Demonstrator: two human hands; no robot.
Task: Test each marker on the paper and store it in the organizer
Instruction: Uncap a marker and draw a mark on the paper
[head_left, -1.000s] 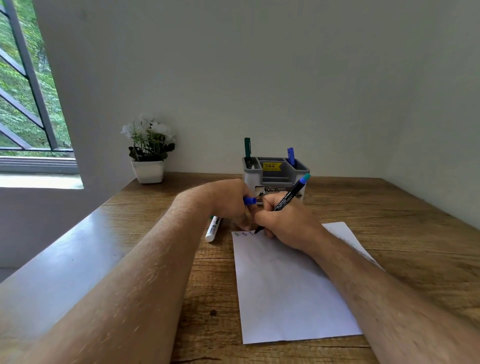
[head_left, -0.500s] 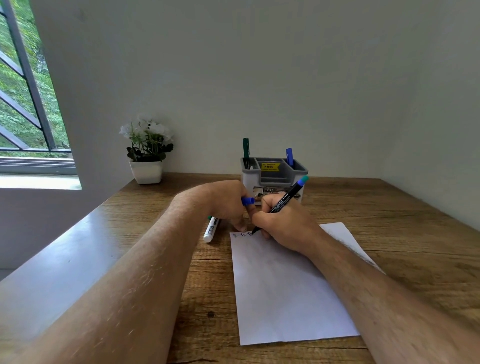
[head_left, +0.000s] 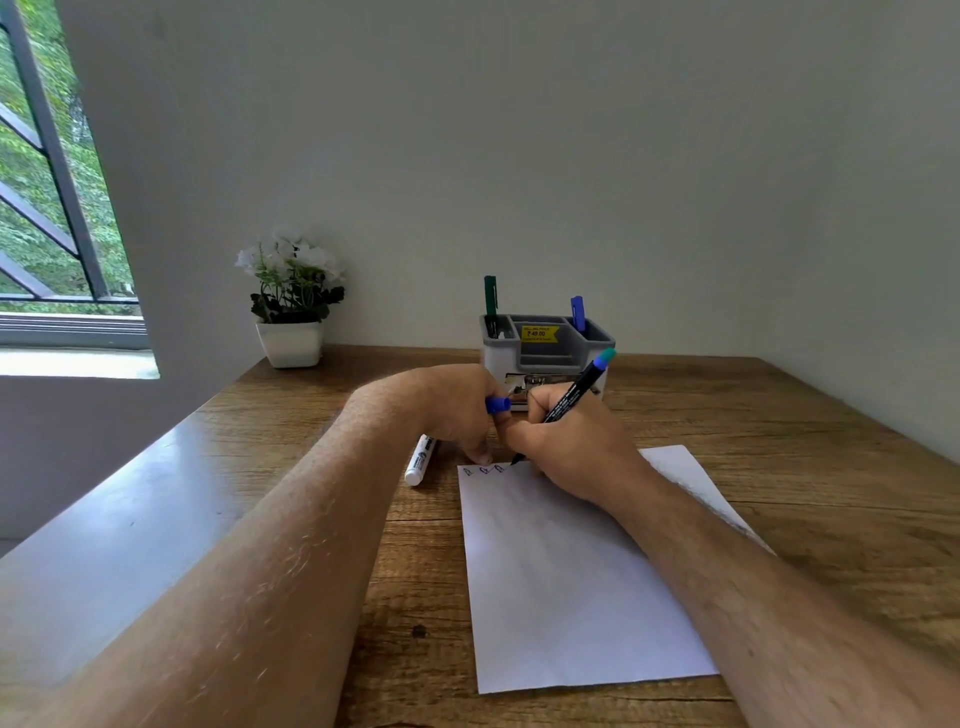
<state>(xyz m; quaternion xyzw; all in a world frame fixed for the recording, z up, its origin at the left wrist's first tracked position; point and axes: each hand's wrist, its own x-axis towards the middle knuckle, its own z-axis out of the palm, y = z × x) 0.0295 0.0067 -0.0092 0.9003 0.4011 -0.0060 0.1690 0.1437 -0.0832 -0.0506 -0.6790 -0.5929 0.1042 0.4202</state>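
right hand (head_left: 566, 447) fingers clamped on the black marker (head_left: 569, 402), tip down on the paper's (head_left: 571, 587) top edge next to three small scribbles | left hand (head_left: 457, 410) pinching the blue cap (head_left: 497, 404), fingertip on the paper corner | organizer (head_left: 545, 348) just behind, two markers in it | white marker (head_left: 420, 460) lying on my worktop (head_left: 805, 467) left of the sheet

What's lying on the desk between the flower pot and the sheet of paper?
A white marker lies on the table, partly hidden behind the left hand, in the head view.

Matt white paper (head_left: 571, 582) lies on grained, glossy wood table (head_left: 810, 467).
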